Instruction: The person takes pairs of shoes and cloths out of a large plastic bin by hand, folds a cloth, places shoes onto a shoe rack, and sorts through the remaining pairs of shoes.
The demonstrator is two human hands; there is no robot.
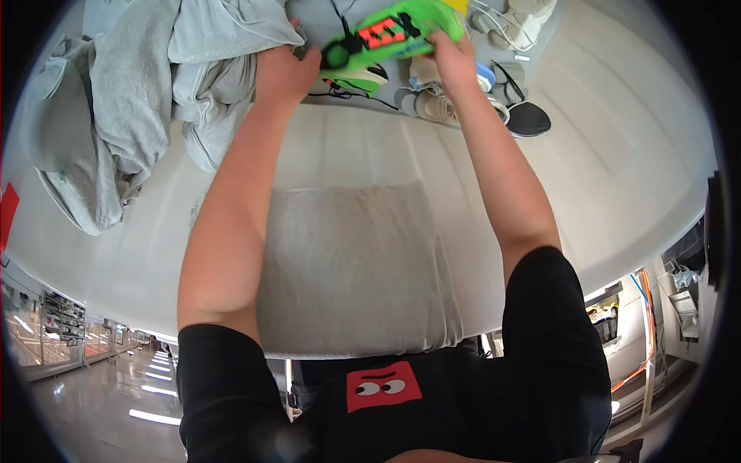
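Observation:
A bright green shoe point(390, 35) with an orange-red and black patch is held up at the far side of the table, slightly blurred. My right hand point(454, 58) grips its right end. At its dark left end, my left hand point(289, 71) is closed around the edge, the fingers partly hidden. Below the held shoe lies another green shoe point(359, 80) with dark laces. Beige and white shoes point(436, 96) sit under my right hand. Close by my left hand hangs a heap of grey cloth point(212, 38).
A folded grey cloth point(355, 270) lies on the white table point(617, 154) in front of me. A black-soled item point(529, 119) rests right of my right wrist. White shoes point(521, 23) stand at the back right. The table's curved front edge is near my body.

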